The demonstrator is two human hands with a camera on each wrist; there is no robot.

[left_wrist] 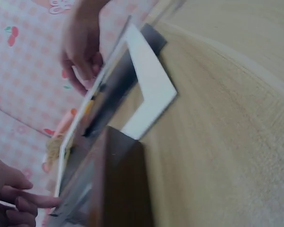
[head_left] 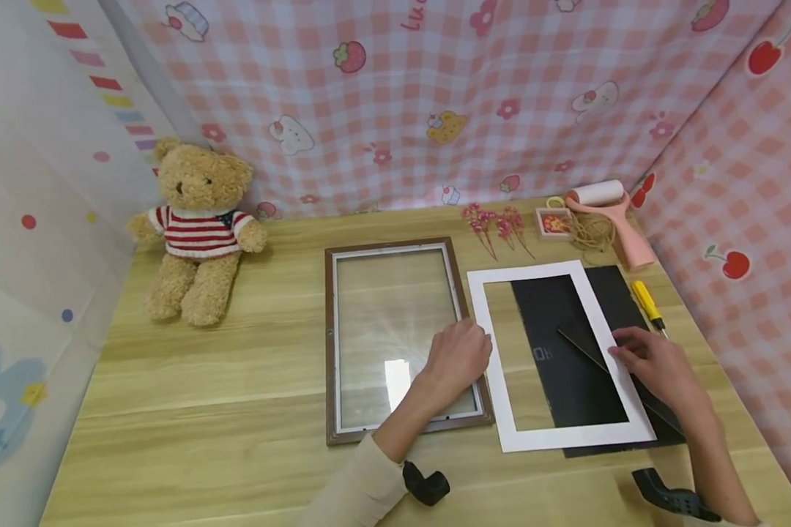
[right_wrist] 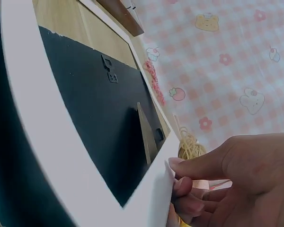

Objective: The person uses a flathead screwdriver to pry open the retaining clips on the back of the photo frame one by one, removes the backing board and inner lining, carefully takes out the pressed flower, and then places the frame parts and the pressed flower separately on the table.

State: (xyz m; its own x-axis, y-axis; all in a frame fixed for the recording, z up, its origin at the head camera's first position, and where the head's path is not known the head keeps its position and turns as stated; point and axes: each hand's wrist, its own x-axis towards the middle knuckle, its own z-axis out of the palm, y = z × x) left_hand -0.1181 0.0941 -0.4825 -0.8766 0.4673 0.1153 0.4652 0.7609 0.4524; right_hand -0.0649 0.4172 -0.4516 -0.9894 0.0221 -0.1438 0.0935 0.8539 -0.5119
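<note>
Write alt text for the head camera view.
On a wooden table, a person's right hand pinches a white mat board lying over a black backing board, while the left hand rests on a brown picture frame. A teddy bear sits at left.

Beige left sleeve [head_left: 362, 490], black wrist mounts [head_left: 425, 483]

Only pink letters "Luc" are readable, on the checked cloth [head_left: 435, 88].
</note>
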